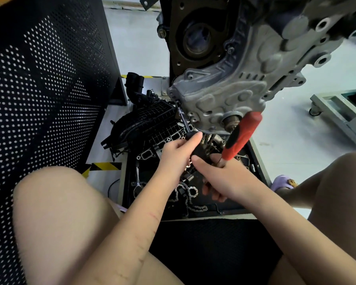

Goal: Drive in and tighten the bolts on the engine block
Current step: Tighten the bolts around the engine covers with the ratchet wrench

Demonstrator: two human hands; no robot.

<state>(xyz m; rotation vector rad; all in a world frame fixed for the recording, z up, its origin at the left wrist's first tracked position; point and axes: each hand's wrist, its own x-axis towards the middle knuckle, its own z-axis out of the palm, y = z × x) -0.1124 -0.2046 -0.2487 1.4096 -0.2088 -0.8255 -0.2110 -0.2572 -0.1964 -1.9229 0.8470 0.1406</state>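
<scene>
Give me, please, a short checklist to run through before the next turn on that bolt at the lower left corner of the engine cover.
1. Driver tip seated on the bolt at the corner of the engine cover: looks ok, though the bolt head itself is hidden.
2. Left hand holds the black driver handle: ok.
3. Right hand free to help: not ok, it holds a red-handled tool.
4. Driver shaft in line with the bolt: cannot tell from this angle.
5. Room to swing: not ok, the black plastic manifold sits close beside the shaft.
</scene>
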